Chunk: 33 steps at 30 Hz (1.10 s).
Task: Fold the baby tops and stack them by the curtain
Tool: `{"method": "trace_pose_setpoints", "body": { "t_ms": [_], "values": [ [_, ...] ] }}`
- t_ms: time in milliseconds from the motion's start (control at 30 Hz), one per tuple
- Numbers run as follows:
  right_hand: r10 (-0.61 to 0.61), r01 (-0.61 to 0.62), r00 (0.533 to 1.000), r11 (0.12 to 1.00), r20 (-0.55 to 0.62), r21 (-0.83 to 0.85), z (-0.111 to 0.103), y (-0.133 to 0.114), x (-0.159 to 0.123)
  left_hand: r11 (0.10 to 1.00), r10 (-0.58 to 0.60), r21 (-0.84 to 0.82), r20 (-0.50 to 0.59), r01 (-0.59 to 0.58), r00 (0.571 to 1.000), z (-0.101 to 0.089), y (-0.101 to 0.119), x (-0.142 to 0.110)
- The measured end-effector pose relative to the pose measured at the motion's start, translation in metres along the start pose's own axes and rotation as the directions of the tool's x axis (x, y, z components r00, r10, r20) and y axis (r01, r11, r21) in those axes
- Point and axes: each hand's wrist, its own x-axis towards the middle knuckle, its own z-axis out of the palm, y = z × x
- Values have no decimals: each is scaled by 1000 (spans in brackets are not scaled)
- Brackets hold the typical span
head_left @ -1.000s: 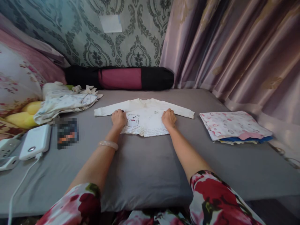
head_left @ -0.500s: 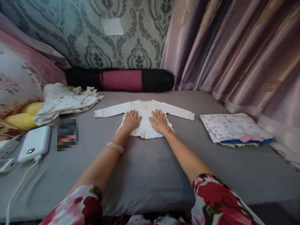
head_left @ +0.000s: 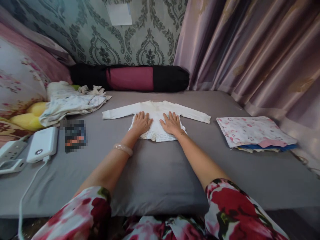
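Observation:
A small white long-sleeved shirt (head_left: 156, 116) lies spread out on the grey bedsheet (head_left: 155, 176), its sleeves stretched to both sides and its neckline away from me. Rows of print run along its lower hem. My left hand (head_left: 142, 123) rests flat on the left part of the shirt's body, fingers spread. On the right part lies my right hand (head_left: 172, 124), also flat with fingers apart. Both palms press on the cloth without gripping it, and they cover the bear print seen earlier. A pale bangle (head_left: 123, 149) circles my left wrist.
Folded patterned cloths (head_left: 255, 131) lie stacked at right. At left are a white power bank (head_left: 42, 144) with a cable, a power strip (head_left: 11, 150), a pixelated item (head_left: 75, 136), and crumpled clothes (head_left: 75, 103). A black and maroon bolster (head_left: 130, 78) lies along the wall.
One second ago my hands were closed at the shirt's side edges. They have since opened and moved inward, lying flat on its body. The view has tilted slightly.

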Motion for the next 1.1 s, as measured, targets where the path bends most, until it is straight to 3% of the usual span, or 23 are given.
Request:
{"method": "trace_pose_setpoints", "body": {
  "t_ms": [100, 233, 400, 533, 733, 967, 1100],
  "values": [
    [-64, 62, 998, 996, 17, 66, -9, -2, -9, 995, 43, -85, -31, -45, 999, -10, 0, -8],
    [-258, 262, 965, 955, -45, 137, -18, -8, -37, 938, 156, -308, -33, -159, 987, -24, 3, -26],
    [-439, 413, 897, 878, 61, 242, -21, -9, -66, 873, 238, -440, 4, -212, 971, -34, 14, -55],
    [-482, 431, 865, 855, 136, 290, -23, 3, -68, 866, 247, -455, 27, -208, 969, -38, 17, -72],
    [-587, 538, 805, 782, 83, 315, -20, 16, -63, 855, 243, -473, 3, -213, 970, -38, 19, -82],
    [-576, 563, 814, 753, -71, 341, -14, 15, -64, 845, 231, -491, -24, -213, 973, -33, 18, -80],
    [-543, 538, 835, 775, -86, 331, -14, 12, -67, 818, 206, -541, -37, -193, 978, -34, 17, -79]
  ]
}}
